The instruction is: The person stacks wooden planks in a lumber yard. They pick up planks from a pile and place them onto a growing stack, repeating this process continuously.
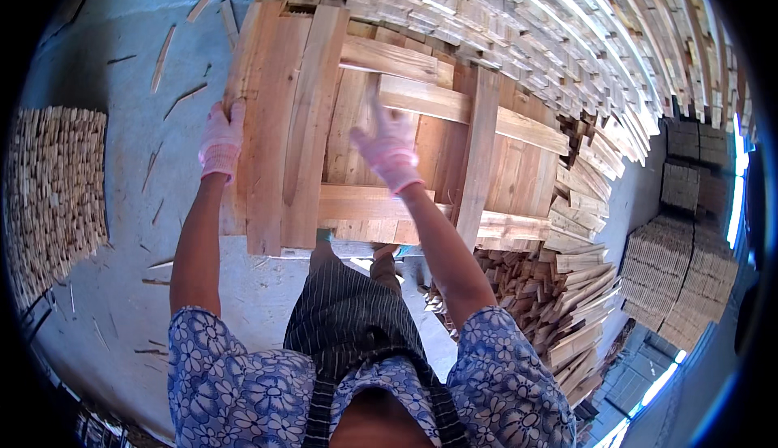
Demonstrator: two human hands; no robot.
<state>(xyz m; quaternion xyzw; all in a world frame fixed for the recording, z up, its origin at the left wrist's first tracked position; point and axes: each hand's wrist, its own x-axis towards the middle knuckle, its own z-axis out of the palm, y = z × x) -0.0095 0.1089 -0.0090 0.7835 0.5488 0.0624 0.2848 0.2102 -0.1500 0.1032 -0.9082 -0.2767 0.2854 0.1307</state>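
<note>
In front of me lies a stack of wooden boards (348, 116), with long planks laid lengthwise and crosswise. My left hand (221, 136), in a pink and white knit glove, grips the outer edge of the leftmost wooden board (263, 124), its thumb on the near face. My right hand (389, 147), gloved alike and slightly blurred, is over the middle of the stack with fingers spread and nothing in them. Just beyond its fingertips runs a crosswise plank (429, 100). Another upright plank (476, 156) lies to its right.
A large pile of stacked slats (454, 10) fills the far side. Loose wood pieces (567, 286) heap up at the right. A tall stack of slats (57, 197) stands left, and bundled stacks (673, 270) far right. Splinters (162, 59) litter the blue-grey floor (130, 229).
</note>
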